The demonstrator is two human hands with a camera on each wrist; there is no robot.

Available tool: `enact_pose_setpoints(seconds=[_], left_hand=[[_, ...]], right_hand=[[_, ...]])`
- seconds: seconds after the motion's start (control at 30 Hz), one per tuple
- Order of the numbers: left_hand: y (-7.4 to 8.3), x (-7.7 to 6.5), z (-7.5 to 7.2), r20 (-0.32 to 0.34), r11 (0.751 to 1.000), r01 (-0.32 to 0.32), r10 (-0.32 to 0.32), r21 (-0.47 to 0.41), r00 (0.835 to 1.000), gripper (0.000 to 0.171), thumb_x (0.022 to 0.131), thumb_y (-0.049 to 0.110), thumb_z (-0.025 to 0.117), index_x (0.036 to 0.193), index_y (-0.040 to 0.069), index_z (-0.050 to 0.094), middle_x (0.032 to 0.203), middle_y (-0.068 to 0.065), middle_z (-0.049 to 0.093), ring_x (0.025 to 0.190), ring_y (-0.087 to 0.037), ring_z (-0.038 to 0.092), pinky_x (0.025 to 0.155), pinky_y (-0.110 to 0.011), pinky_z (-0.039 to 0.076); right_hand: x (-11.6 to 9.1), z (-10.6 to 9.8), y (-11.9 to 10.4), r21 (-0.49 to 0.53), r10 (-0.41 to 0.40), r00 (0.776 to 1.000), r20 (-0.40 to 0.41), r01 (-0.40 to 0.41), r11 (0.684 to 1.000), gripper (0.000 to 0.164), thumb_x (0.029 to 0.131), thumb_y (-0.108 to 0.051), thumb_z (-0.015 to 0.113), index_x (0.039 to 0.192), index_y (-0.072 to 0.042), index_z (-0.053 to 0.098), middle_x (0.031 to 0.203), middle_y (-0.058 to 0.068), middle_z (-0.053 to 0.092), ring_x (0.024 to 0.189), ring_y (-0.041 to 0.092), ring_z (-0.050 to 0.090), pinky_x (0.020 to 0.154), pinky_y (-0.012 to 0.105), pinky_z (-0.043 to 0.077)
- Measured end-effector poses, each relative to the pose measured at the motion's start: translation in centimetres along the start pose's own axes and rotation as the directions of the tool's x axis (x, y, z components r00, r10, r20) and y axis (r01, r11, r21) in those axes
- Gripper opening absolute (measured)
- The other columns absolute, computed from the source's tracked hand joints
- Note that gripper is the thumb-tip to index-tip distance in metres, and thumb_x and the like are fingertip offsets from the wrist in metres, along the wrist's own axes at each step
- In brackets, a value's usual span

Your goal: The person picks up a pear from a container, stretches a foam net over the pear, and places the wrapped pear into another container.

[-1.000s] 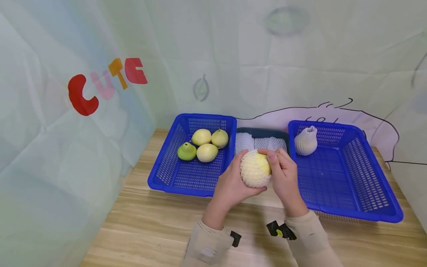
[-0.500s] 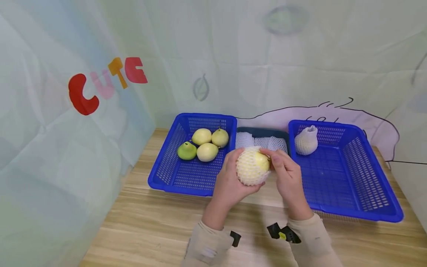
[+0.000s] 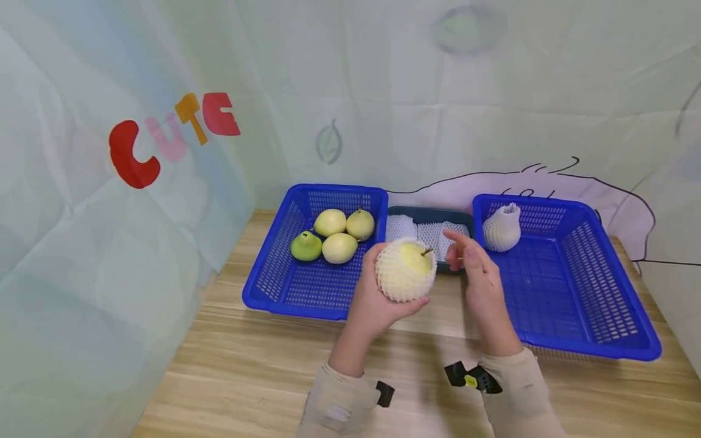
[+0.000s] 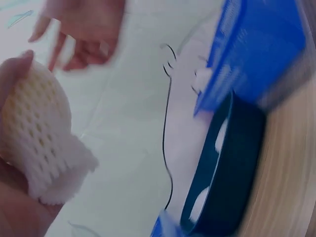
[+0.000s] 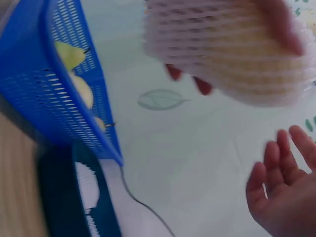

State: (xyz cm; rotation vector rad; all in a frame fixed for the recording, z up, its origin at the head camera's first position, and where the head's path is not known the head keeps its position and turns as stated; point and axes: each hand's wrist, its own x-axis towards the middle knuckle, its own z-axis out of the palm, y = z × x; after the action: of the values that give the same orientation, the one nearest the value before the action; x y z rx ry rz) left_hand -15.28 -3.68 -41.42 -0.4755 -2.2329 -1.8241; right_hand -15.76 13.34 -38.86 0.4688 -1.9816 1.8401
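My left hand grips a pale yellow pear in a white foam net sleeve, raised over the table. The pear's stem and a bare patch of skin show at the sleeve's opening, turned toward my right hand. In the left wrist view, loose sleeve flares past the pear's other end. My right hand is apart from the pear, just to its right, with fingers loosely spread and nothing in them; the gap also shows between sleeve and right hand in the right wrist view.
A blue basket on the left holds several bare pears. Between the baskets, a dark green tray holds white foam sleeves. The right blue basket contains one sleeved pear. All stand on a wooden table.
My right hand has let go of the sleeve and drawn away to the right, its fingers opening. My left hand has moved slightly left with the pear, whose stem now shows clearly.
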Motion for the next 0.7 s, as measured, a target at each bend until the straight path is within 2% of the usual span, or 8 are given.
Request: enact_pose_setpoints(seconds=[0.1,0.17,0.23,0.3,0.43,0.5,0.57,0.7], left_hand=[[-0.1,0.1,-0.1,0.043,0.978,0.048,-0.040,-0.203,0.998,0.097,0.060,0.026,0.087,0.137,0.017,0.029,0.131,-0.004,0.043,0.116,-0.020,0.046,0.097,-0.040,0.039],[-0.1,0.1,0.0,0.073,0.954,0.068,-0.049,-0.291,0.996,0.097,0.062,0.032,0.086,0.138,0.016,0.028,0.133,-0.006,0.042,0.117,-0.021,0.044,0.098,-0.040,0.038],[-0.1,0.2,0.0,0.101,0.933,0.088,-0.056,-0.348,0.993,0.098,0.062,0.036,0.085,0.138,0.013,0.027,0.133,-0.007,0.040,0.116,-0.022,0.043,0.097,-0.040,0.038],[0.0,0.2,0.1,0.125,0.920,0.113,-0.070,-0.375,0.990,0.098,0.062,0.036,0.084,0.138,0.012,0.027,0.133,-0.008,0.040,0.115,-0.023,0.043,0.097,-0.039,0.038],[0.0,0.2,0.2,0.157,0.894,0.165,-0.107,-0.417,0.982,0.098,0.063,0.034,0.084,0.138,0.010,0.027,0.132,-0.010,0.040,0.112,-0.022,0.045,0.094,-0.036,0.041],[-0.1,0.1,0.2,0.173,0.878,0.184,-0.118,-0.441,0.978,0.098,0.062,0.035,0.085,0.138,0.008,0.029,0.131,-0.011,0.041,0.110,-0.022,0.046,0.093,-0.035,0.041],[-0.1,0.0,0.3,0.190,0.862,0.201,-0.125,-0.464,0.974,0.099,0.061,0.037,0.085,0.137,0.006,0.030,0.129,-0.012,0.042,0.109,-0.022,0.046,0.091,-0.034,0.042],[-0.3,-0.3,0.7,0.191,0.835,0.215,-0.134,-0.506,0.972,0.100,0.059,0.039,0.085,0.135,0.002,0.032,0.123,-0.012,0.045,0.104,-0.020,0.047,0.088,-0.033,0.043]], right_hand=[[-0.5,0.2,1.1,0.076,0.045,0.985,0.166,-0.059,0.995,0.047,0.100,-0.025,0.039,0.133,0.008,0.040,0.116,0.008,0.054,0.105,0.009,0.049,0.084,0.020,0.041],[-0.8,0.5,1.6,0.146,0.041,0.963,0.268,-0.083,0.986,0.059,0.097,-0.032,0.045,0.139,0.007,0.029,0.135,0.015,0.041,0.120,0.010,0.041,0.093,0.020,0.037],[-0.9,0.9,1.8,0.214,0.018,0.950,0.312,-0.089,0.973,0.070,0.094,-0.039,0.049,0.143,0.004,0.022,0.145,0.017,0.028,0.130,0.011,0.031,0.101,0.020,0.031],[-0.7,1.3,1.6,0.264,-0.036,0.953,0.302,-0.047,0.963,0.072,0.093,-0.040,0.052,0.143,0.001,0.023,0.147,0.017,0.024,0.134,0.016,0.025,0.104,0.022,0.027],[-0.1,1.7,0.8,0.247,-0.118,0.970,0.214,0.063,0.967,0.041,0.096,-0.020,0.049,0.133,-0.003,0.044,0.138,0.010,0.040,0.132,0.024,0.028,0.106,0.027,0.025],[0.2,1.8,0.3,0.227,-0.095,0.983,0.157,0.058,0.972,0.028,0.095,-0.007,0.048,0.121,-0.007,0.055,0.128,0.007,0.050,0.124,0.023,0.038,0.102,0.027,0.030],[0.5,1.9,-0.1,0.210,-0.024,0.993,0.112,0.000,0.978,0.024,0.092,-0.001,0.049,0.109,-0.012,0.061,0.116,0.002,0.057,0.114,0.020,0.047,0.094,0.026,0.038],[0.9,2.1,-0.7,0.193,0.104,0.992,0.069,-0.116,0.974,0.022,0.087,0.005,0.054,0.092,-0.016,0.061,0.103,-0.001,0.058,0.105,0.019,0.049,0.086,0.024,0.043]])
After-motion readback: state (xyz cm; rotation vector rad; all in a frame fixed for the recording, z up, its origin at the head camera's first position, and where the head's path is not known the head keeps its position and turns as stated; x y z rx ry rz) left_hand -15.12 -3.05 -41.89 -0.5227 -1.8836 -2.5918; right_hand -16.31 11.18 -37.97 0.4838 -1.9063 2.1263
